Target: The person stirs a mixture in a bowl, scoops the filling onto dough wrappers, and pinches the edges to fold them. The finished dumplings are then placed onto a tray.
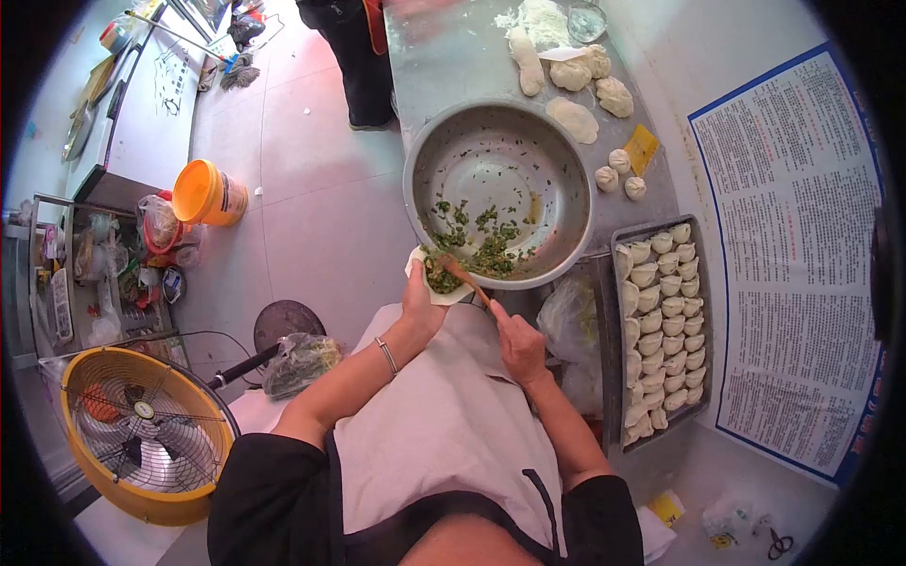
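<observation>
My left hand point(421, 300) is closed under a flat round dough wrapper point(451, 297), holding it near the bowl's front rim. Green chopped filling point(440, 275) is heaped on the wrapper. In my right hand point(519, 341) is a wooden spatula point(466, 275), its handle gripped and its tip pressed against that filling. Just beyond both hands stands a large metal bowl point(557, 141), with more chopped filling point(494, 247) spread along its near side and bits stuck to the wall.
Right of the bowl is a dark tray point(615, 377) with rows of shaped dumplings point(672, 307). Dough pieces point(572, 121) and small round buns point(619, 161) lie on the metal table point(444, 47). A yellow fan point(146, 434) and orange bucket point(209, 193) stand left. Another person's legs point(363, 71) are behind.
</observation>
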`<state>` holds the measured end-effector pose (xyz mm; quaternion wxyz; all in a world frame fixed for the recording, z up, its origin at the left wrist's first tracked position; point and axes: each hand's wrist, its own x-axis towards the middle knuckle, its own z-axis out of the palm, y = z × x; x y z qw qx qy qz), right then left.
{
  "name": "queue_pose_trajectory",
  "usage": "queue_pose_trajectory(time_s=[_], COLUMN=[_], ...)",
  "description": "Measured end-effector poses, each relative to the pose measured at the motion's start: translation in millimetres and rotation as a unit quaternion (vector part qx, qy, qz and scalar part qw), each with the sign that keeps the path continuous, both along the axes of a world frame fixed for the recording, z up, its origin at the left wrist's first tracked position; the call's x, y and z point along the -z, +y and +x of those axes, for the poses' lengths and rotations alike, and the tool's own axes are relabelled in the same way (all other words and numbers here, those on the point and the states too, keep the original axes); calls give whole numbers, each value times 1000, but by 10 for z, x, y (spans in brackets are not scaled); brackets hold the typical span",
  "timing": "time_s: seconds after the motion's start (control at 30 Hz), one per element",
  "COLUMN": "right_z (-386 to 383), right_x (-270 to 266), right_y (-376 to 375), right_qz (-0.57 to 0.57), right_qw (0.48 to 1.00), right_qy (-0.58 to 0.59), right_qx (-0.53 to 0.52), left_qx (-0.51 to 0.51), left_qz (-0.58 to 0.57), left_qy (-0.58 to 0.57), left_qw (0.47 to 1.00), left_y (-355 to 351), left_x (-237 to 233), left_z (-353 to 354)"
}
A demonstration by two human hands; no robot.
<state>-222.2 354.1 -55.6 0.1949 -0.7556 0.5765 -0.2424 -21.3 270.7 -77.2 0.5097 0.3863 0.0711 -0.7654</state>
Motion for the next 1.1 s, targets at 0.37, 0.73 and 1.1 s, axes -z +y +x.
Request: queue_pose_trajectory(time_s=[0.37,0.73,1.1], right_z=[122,125,-455], right_x=[31,-91,-474], right_y=[16,-227,-742], right_qz=[-90,-123,-21], right_qw=[993,992,989], right_qy=[56,2,134], right_qx=[-53,-30,59], left_qx=[2,1,88], left_qz=[25,-44,-105], left_qy=[-25,-20,114], left_qw=[999,999,984], left_y=[-34,-298,-693], left_x=[33,-350,-351], left_z=[154,201,224])
